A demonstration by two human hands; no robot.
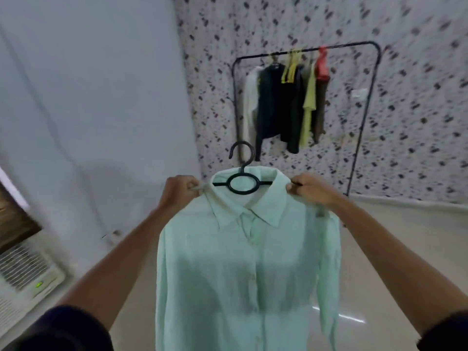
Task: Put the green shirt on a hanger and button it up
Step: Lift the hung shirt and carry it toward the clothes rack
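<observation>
**Green shirt held up on its hanger by both shoulders**

The green shirt [243, 262] hangs in mid-air in the near centre, front toward the camera, draped over a black hanger [241, 182] whose ring and hook rise out of the collar. The placket looks closed down the front, though blur hides the individual buttons.

The left hand [181, 190] is at the shirt's left shoulder, fingers curled tight and pinching the fabric just beside the collar. The right hand [310, 188] is at the right shoulder, fingers likewise curled around the fabric, with a dark tip of the hanger showing at its knuckles. The shirt spans between the two hands and falls below them.

Farther off, to the right, a black clothes rack [306, 50] stands against a speckled wall [417, 97], carrying several garments. An air-conditioner unit [25, 277] sits at the near left.
</observation>
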